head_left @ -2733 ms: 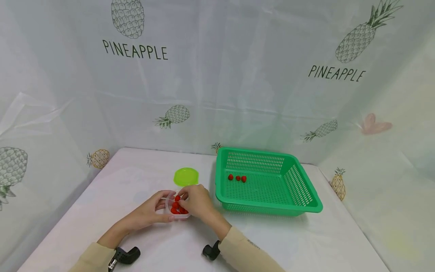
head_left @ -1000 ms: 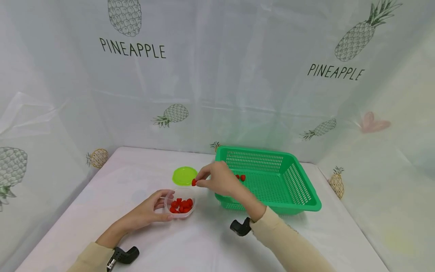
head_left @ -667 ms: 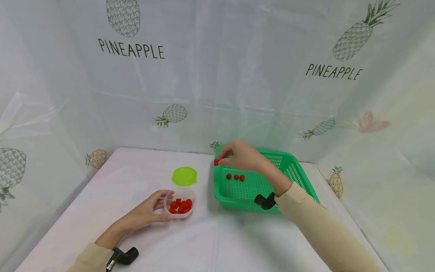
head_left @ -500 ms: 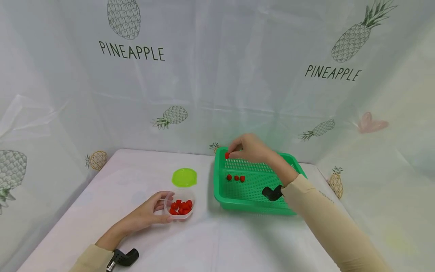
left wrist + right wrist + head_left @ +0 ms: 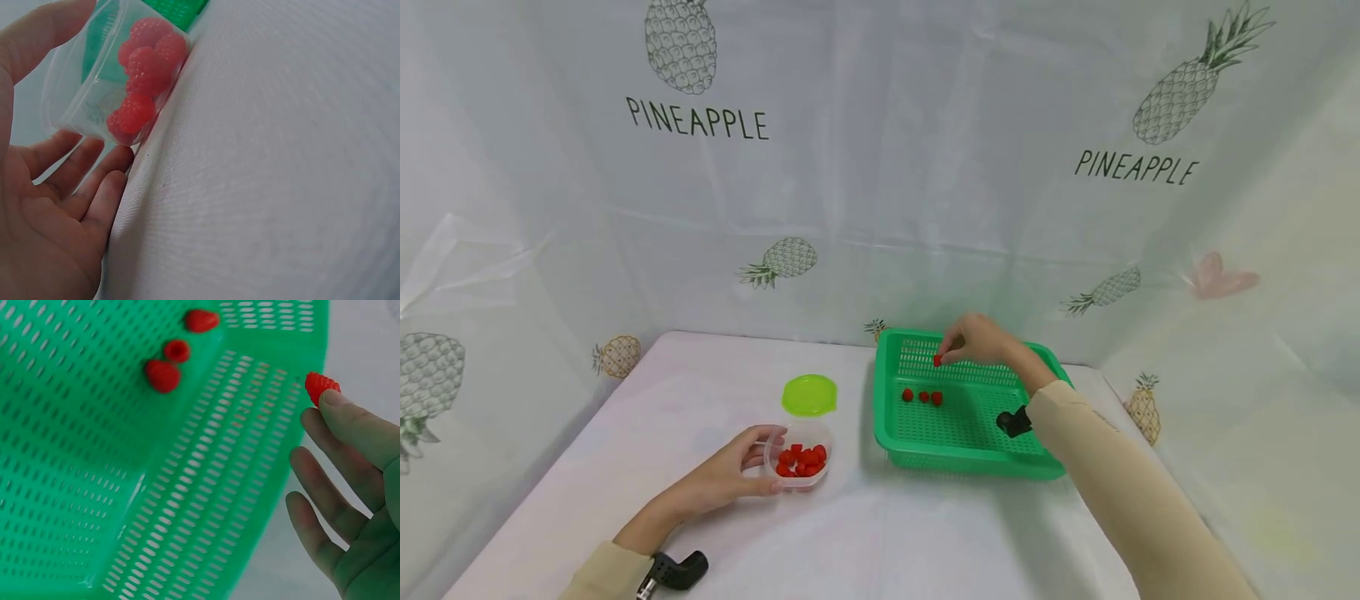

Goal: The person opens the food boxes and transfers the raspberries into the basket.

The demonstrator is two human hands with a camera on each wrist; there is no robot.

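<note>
Between its thumb and fingertips my right hand (image 5: 988,342) pinches a red raspberry (image 5: 320,387), held above the back part of the green basket (image 5: 958,460). Three raspberries (image 5: 924,397) lie in a row on the basket's floor, toward its left side. My left hand (image 5: 726,477) holds a small clear plastic tub (image 5: 69,87) from the left, thumb and fingers around its side. Several raspberries (image 5: 147,72) are heaped in the tub, which stands on the table. The left wrist view shows that hand's fingertips against the tub's wall.
A lime-green lid (image 5: 809,395) lies flat behind the tub. The table has a white cloth (image 5: 850,550), and a sheet printed with pineapples (image 5: 880,167) hangs behind and at the sides. Black cameras sit on both wrists, one a dark wrist camera (image 5: 679,572).
My right hand came out of the tub with a raspberry, rose, and moved right over the basket. It has since lowered somewhat. The left hand stays at the tub.
</note>
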